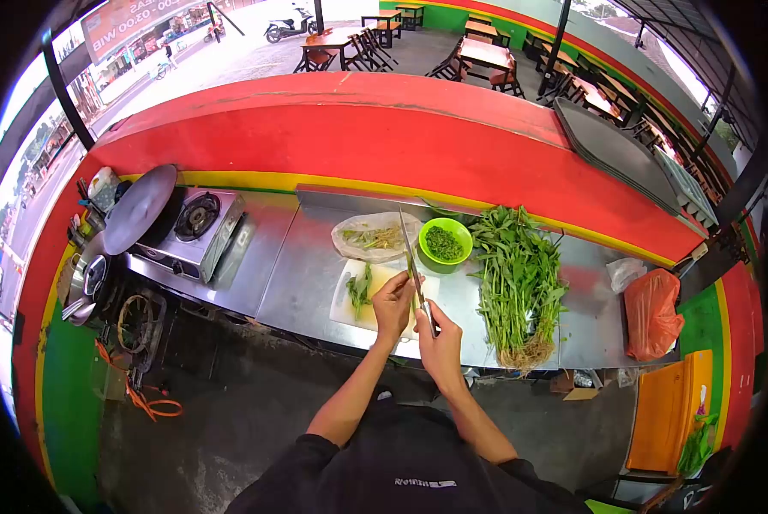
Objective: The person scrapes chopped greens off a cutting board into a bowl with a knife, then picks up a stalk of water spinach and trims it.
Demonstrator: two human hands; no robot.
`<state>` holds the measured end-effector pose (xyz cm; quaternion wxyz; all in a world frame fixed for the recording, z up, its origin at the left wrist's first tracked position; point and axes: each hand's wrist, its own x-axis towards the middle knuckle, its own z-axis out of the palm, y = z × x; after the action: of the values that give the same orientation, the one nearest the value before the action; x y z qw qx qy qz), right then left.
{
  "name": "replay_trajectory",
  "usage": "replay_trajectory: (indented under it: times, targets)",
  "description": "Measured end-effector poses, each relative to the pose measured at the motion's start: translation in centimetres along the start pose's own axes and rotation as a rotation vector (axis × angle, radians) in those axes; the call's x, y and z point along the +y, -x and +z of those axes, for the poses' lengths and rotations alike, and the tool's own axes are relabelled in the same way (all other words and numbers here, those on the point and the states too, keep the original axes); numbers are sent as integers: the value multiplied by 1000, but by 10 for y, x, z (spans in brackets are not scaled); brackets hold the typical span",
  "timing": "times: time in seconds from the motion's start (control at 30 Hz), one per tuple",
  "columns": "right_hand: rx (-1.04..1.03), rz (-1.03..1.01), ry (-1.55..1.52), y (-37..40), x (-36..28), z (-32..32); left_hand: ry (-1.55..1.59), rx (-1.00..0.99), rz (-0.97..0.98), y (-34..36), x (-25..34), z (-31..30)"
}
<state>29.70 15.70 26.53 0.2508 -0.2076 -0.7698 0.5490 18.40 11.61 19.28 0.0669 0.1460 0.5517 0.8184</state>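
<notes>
My right hand [441, 346] is wrapped around the handle of a long kitchen knife [414, 267], its blade pointing up and away from me. Against the side of the blade, near the handle, are the bent fingers of my left hand [392, 310]. Both hands are above the front of a white cutting board [342, 310], where a small bunch of green leaves [361, 289] lies. Just beyond the knife stands a lime-green bowl [460, 231] filled with chopped greens [442, 243]. A clear plastic bag [358, 231] with stems and trimmings lies behind the board.
On the right of the steel counter [294, 287] lies a big heap of rooted leafy greens [519, 274], with a red plastic bag [652, 314] farther right. A gas stove [197, 224] and a large wok lid [141, 209] are at the left. A red wall [350, 128] borders the counter's back.
</notes>
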Motion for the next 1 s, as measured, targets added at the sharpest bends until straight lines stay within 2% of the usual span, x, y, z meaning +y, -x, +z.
replay_trajectory:
  times: [0.37, 0.43, 0.5, 0.57, 0.67, 1.0]
  targets:
    - [6, -31, 10, 0, -2, -1, -24, 4, -10, 5, 1, 7]
    - [67, -88, -48, -4, 3, 2, 18, -21, 12, 9, -5, 7]
    - [44, -88, -31, -4, 1, -2, 35, -22, -6, 10, -6, 7]
    - [-39, 15, 29, -1, -4, -6, 36, -27, -1, 11, -6, 6]
    - [23, -87, 1, -3, 5, -2, 30, -14, 16, 13, -4, 8]
    - [16, -46, -6, 3, 7, -7, -22, -3, 1, 13, -3, 10]
